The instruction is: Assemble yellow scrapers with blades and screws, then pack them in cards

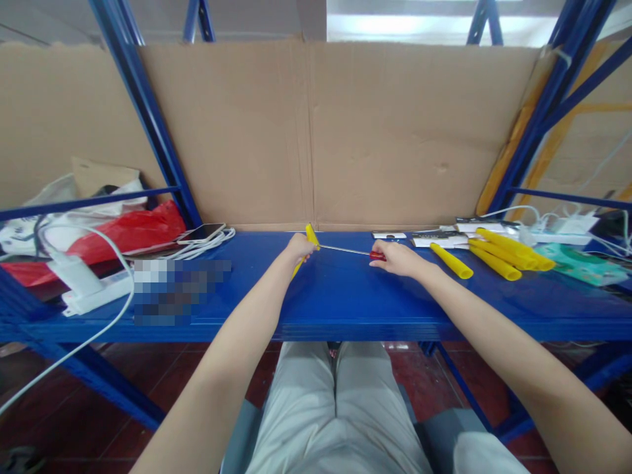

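Note:
My left hand (301, 246) is closed around a slim yellow plastic piece (311, 234), which stands out above and below the fingers at a tilt. Gripped in my right hand (395, 257) is a screwdriver (345, 249) with a red handle. Its long metal shaft runs left across the blue shelf (345, 296), and the tip reaches the yellow piece beside my left fingers. Whether the tip sits in a screw there is too small to tell. My left fingers hide the middle of the yellow piece.
Right of my hands lie a single yellow tapered tube (451, 261) and a pile of several more (508, 253). White-and-black packets (439, 238) lie behind them. At left are a white power strip (106, 289), cables and a red bag (131, 230). Cardboard (385, 138) closes the back.

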{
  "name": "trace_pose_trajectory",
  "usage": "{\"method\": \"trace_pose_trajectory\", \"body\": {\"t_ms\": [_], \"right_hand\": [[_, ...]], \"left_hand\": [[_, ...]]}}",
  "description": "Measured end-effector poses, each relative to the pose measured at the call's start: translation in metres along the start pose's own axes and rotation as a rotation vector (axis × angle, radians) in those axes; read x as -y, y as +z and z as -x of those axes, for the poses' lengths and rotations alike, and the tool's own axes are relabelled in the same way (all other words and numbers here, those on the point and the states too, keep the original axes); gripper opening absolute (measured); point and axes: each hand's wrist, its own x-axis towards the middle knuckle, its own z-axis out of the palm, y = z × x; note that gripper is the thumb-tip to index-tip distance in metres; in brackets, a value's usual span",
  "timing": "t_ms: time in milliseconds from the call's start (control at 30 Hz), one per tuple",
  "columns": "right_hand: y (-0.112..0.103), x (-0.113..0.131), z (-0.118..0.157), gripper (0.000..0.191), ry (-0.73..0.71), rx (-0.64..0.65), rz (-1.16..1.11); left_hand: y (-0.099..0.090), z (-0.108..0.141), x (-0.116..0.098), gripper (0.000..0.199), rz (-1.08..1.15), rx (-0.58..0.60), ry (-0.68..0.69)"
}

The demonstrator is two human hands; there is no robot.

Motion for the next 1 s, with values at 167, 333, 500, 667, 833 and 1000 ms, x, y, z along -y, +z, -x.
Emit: {"method": "trace_pose_trajectory", "body": {"t_ms": [167,333,500,667,833,1000], "right_hand": [[0.0005,0.0019,0.0016,0.016,0.034,-0.055,0.085],[-0.0045,0.0011,0.0030,0.017,-0.005,-0.104,0.120],[-0.0027,0.0010,0.0018,0.020,0.015,-0.075,0.064],[-0.0027,0.0033,0.0021,0.021,0.027,-0.050,0.108],[-0.0047,0.0046,0.0029,0.020,0.042,-0.025,0.171],[-0.0023,0.0054,0.0021,0.023,0.047,0.071,0.108]], "left_hand": [[-0.0005,-0.0017,0.0007,0.028,0.022,-0.008,0.004],[-0.0005,-0.0026,0.0015,0.024,0.025,-0.010,-0.002],[-0.0002,-0.0037,0.0022,0.021,0.013,-0.009,0.000],[-0.0002,-0.0025,0.0019,0.017,0.015,-0.020,0.001],[-0.0008,-0.0018,0.0017,0.018,0.005,-0.002,0.014],[0.0001,-0.0038,0.0026,0.022,0.008,-0.016,0.019]]}}
